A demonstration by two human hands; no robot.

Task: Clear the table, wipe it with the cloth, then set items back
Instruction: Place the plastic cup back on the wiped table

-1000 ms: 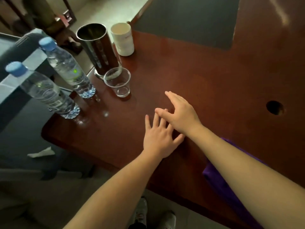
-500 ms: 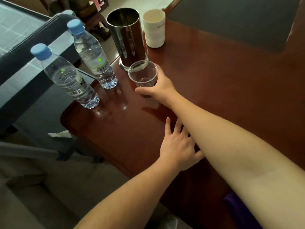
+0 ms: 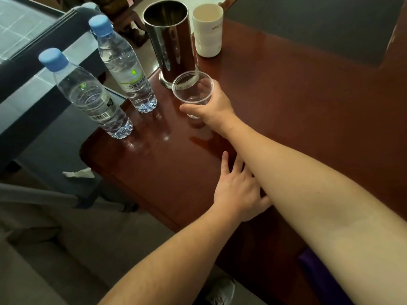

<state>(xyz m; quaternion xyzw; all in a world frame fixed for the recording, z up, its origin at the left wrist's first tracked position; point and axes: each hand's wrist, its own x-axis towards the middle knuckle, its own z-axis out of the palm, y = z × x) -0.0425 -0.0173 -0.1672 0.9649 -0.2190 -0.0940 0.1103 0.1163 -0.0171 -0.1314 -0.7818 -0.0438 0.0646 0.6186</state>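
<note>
The table [image 3: 286,111] is a dark red-brown, glossy wooden surface with a rounded corner. A tall metal cylinder [image 3: 170,42] stands upright near the table's left edge. A white cup [image 3: 208,33] stands just right of the cylinder, farther back. A clear plastic cup [image 3: 193,93] sits directly in front of the cylinder. Two water bottles stand left of the cylinder: the rear bottle [image 3: 125,67] nearer, the front bottle [image 3: 88,95] close to the corner. A dark inset panel [image 3: 308,25] lies far right of the cylinder.
</note>
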